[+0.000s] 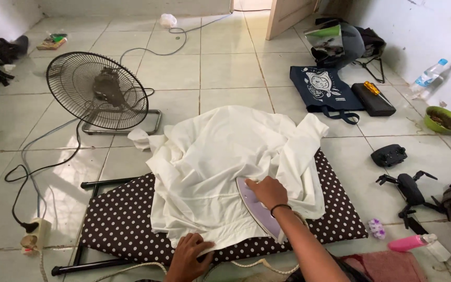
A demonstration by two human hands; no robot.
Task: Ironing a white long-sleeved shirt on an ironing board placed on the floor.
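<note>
The right hand (269, 191) is gripping an iron (259, 209), fingers closed over its handle, and is resting it on a white shirt (220, 162). The left hand (188, 254) is lying flat, fingers together, on the shirt's near hem, pinning it to the dotted ironing board (121, 219) just below and left of the iron. The shirt is lying bunched over the board, with creased folds beyond the right hand and a sleeve trailing off toward a floor fan (100, 91). Judgement: pressing of the near panel is under way. The next stroke calls for the left hand keeping the cloth taut while the iron is travelling away from it, toward the unsmoothed folds; the iron's cord (267, 266) near the board's edge needs slack.
</note>
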